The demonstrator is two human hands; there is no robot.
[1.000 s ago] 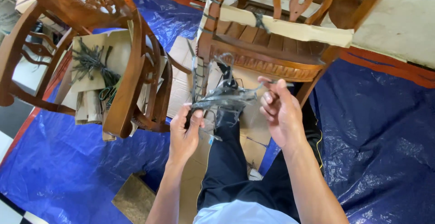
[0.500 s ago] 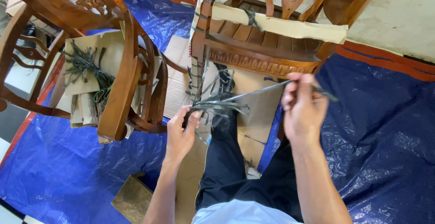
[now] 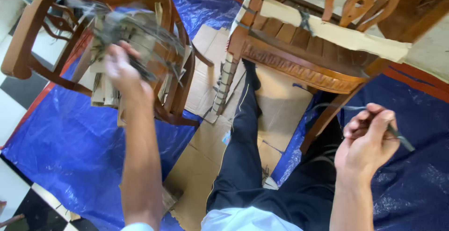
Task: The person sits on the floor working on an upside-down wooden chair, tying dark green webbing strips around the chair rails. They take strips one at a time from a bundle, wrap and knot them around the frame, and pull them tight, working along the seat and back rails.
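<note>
Since a moment before, the left hand (image 3: 122, 68) had swung to ten o'clock, clutching the bundle of dark strips (image 3: 117, 27) by the chair (image 3: 32, 23). The right hand (image 3: 367, 137), at four o'clock, stayed pinched on a single strip (image 3: 397, 137), so one was now separated.

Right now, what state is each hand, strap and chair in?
Left hand: raised, gripping a bundle of dark straps, blurred.
Right hand: closed on a single dark strap.
Left chair: tipped, cardboard-wrapped.
Right chair: cardboard strapped to leg and seat edge.
</note>
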